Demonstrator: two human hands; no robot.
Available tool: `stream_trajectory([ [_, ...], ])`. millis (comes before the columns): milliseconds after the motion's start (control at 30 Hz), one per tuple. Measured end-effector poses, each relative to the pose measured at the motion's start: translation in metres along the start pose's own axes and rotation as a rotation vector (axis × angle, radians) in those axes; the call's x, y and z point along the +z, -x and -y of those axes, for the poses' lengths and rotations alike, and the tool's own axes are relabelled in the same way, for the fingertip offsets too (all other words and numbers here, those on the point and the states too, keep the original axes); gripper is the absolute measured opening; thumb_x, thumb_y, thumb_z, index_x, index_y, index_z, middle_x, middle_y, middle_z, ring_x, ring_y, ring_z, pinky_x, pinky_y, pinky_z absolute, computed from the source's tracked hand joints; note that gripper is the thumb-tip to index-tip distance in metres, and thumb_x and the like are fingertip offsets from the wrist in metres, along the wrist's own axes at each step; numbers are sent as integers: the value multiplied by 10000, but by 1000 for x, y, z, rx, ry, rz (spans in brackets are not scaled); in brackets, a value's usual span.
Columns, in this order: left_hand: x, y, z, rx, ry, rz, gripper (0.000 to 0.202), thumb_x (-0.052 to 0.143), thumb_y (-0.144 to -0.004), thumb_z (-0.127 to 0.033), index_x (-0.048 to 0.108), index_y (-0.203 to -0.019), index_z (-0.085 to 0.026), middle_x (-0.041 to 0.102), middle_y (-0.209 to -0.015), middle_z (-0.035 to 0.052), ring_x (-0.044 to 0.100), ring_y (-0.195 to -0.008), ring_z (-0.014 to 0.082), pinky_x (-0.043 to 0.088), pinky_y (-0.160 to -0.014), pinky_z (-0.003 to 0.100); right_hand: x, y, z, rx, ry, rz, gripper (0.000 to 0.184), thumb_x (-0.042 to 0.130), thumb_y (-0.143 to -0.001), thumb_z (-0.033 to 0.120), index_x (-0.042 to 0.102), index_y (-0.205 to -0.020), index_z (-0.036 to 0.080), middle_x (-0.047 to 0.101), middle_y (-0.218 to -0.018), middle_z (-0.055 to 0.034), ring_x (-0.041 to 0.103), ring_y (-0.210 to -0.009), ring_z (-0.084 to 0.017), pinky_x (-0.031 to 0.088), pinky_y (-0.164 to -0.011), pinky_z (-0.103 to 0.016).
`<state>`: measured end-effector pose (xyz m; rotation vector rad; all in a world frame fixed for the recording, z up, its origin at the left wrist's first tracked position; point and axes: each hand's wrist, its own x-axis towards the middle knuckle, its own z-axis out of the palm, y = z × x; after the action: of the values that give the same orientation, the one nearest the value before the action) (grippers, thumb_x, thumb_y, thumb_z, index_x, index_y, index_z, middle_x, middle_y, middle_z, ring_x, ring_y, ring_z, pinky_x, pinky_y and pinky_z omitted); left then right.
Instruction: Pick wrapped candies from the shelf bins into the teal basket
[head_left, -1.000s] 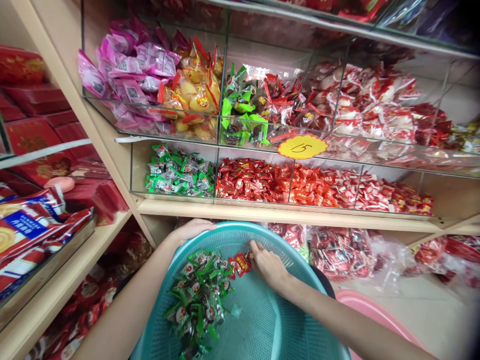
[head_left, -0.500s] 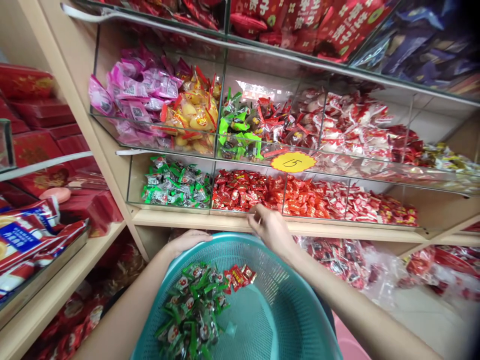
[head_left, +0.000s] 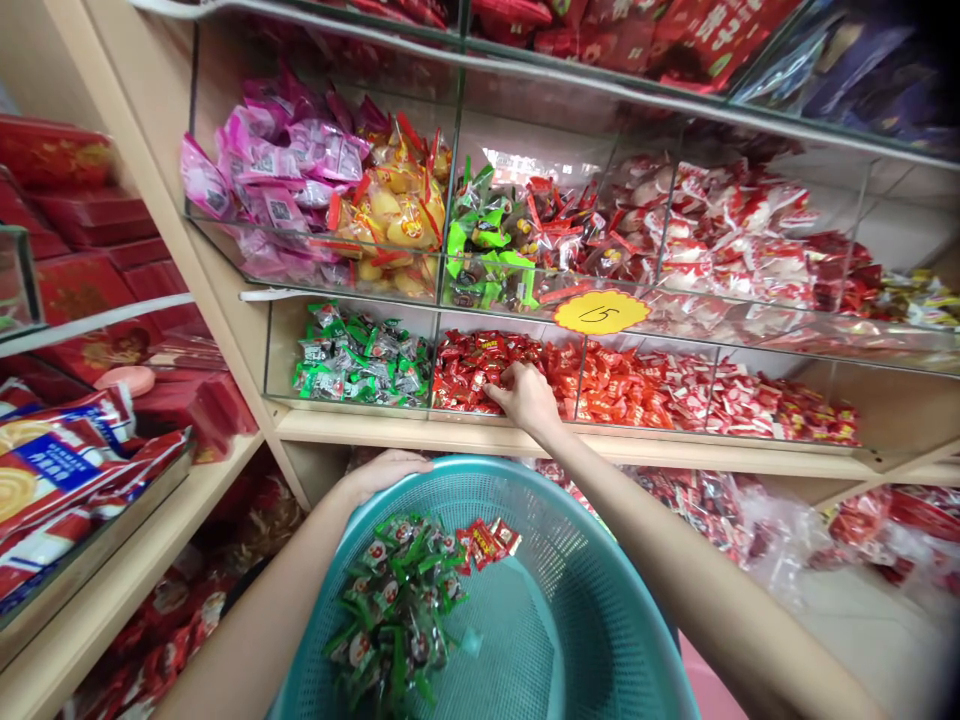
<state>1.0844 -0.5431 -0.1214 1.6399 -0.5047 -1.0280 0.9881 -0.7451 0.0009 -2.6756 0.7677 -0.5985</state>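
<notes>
My left hand (head_left: 382,472) grips the far rim of a teal mesh basket (head_left: 600,620) held in front of me. Inside the basket lie a heap of green-wrapped candies (head_left: 394,605) and a few red-wrapped candies (head_left: 487,542). My right hand (head_left: 525,395) reaches into the clear bin of red-wrapped candies (head_left: 472,365) on the lower shelf row, fingers curled down into the pile. Whether they have hold of any candy is hidden.
A bin of green-wrapped candies (head_left: 360,355) sits left of the red bin, more red candy bins (head_left: 712,395) to the right. The upper row holds pink, yellow and green sweets. A yellow price tag (head_left: 601,312) hangs between rows. Red boxes (head_left: 82,290) fill the left shelves.
My right hand left the basket, where it dropped red candies, rose over the rim and reached into the red candy bin. The left hand kept holding the basket.
</notes>
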Motion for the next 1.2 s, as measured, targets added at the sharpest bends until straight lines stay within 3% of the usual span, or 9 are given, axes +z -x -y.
stream_trajectory([
  [167,1,0,-2,-51,20,-20,404,753,-550,-448,714,-831,-160,713,-814,29,631,-737,190,485,-715,270,2,-5,-4,28,-122,-10,177,563,-697,352,588,-778,197,625,-859,-44,582,-762,-177,416,-649,-278],
  [267,1,0,-2,-60,54,4,390,755,-552,-440,714,-821,-160,713,-804,25,630,-722,183,488,-714,274,-9,0,-8,-11,-216,-47,155,571,-688,331,584,-743,188,613,-745,-16,556,-697,-156,401,-618,-260],
  [400,2,-1,-2,-50,43,4,375,753,-561,-428,712,-815,-156,712,-794,29,627,-716,179,483,-703,271,-31,28,-11,-140,-301,-105,177,575,-710,320,577,-798,167,582,-713,-7,507,-624,-125,385,-593,-249],
  [467,3,-1,-2,-49,37,24,373,747,-571,-428,709,-817,-150,709,-769,32,620,-693,174,477,-681,270,-34,51,-13,-229,-337,-64,181,552,-745,322,564,-839,168,571,-745,-9,497,-621,-115,386,-594,-242],
  [533,4,0,-3,-43,34,45,376,742,-578,-430,708,-815,-140,707,-756,37,613,-681,171,471,-665,269,-24,75,-16,-305,-316,53,162,521,-779,315,553,-858,177,567,-787,-16,512,-675,-121,395,-624,-242],
  [633,5,1,-4,-27,23,45,370,736,-588,-428,709,-823,-144,707,-777,33,610,-697,168,467,-680,266,10,104,-26,-341,-154,306,124,521,-784,267,560,-862,179,580,-866,-43,541,-794,-150,409,-708,-261],
  [800,3,3,-4,-6,-6,15,362,735,-585,-438,715,-820,-163,705,-812,18,606,-746,171,463,-724,263,64,121,-41,-396,148,607,159,512,-765,190,563,-915,179,590,-981,-78,548,-927,-187,416,-785,-281],
  [933,3,3,-4,-14,-17,-5,373,732,-577,-455,716,-805,-161,699,-794,15,606,-743,174,465,-718,263,74,119,-38,-434,232,676,194,500,-775,182,555,-960,183,585,-1028,-97,536,-969,-210,413,-825,-314],
  [1200,2,1,-2,-24,4,-7,347,733,-582,-440,711,-798,-169,702,-798,3,606,-733,168,463,-698,251,65,119,-28,-416,244,672,301,506,-791,172,528,-1092,162,585,-1099,-128,526,-1024,-225,409,-862,-321],
])
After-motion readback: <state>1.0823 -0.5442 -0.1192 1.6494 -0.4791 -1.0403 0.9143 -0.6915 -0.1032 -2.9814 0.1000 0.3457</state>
